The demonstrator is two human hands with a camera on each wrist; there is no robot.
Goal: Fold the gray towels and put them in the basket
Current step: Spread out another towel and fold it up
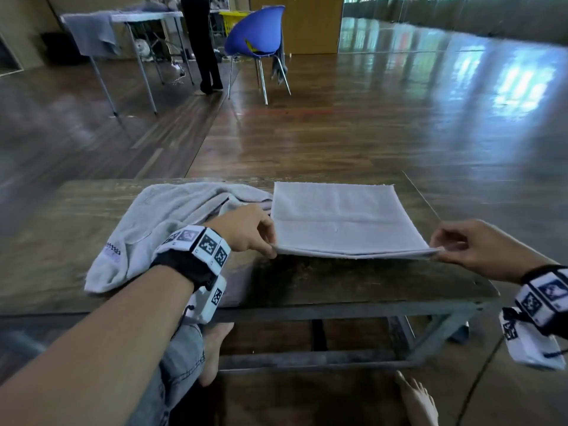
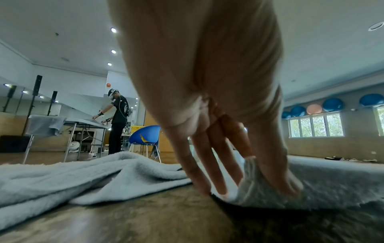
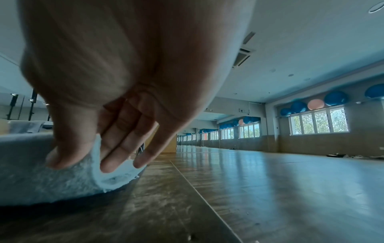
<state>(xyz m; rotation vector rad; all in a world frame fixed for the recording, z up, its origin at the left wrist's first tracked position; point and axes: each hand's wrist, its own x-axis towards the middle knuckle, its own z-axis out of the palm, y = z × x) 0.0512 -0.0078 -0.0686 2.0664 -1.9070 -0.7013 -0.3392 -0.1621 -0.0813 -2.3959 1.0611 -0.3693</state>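
Nearest, the left hand [image 1: 246, 229] and the right hand [image 1: 470, 244] each pinch a near corner of the folded gray towel [image 1: 344, 219], thumb above and fingers [image 2: 218, 172] below, the layered edge raised just off the wooden surface [image 1: 307, 281]; the rest of the towel lies flat toward the far edge; to do this fold well, I judge both corners should rise level and travel together to the far edge, all layers kept in the pinch so none slips, then be laid square and smoothed; just beside it on the left lies a second gray towel [image 1: 159, 216], crumpled and unfolded; farther off stand a blue chair [image 1: 258, 32] and another table [image 1: 144, 18]; no basket can be made out for certain.
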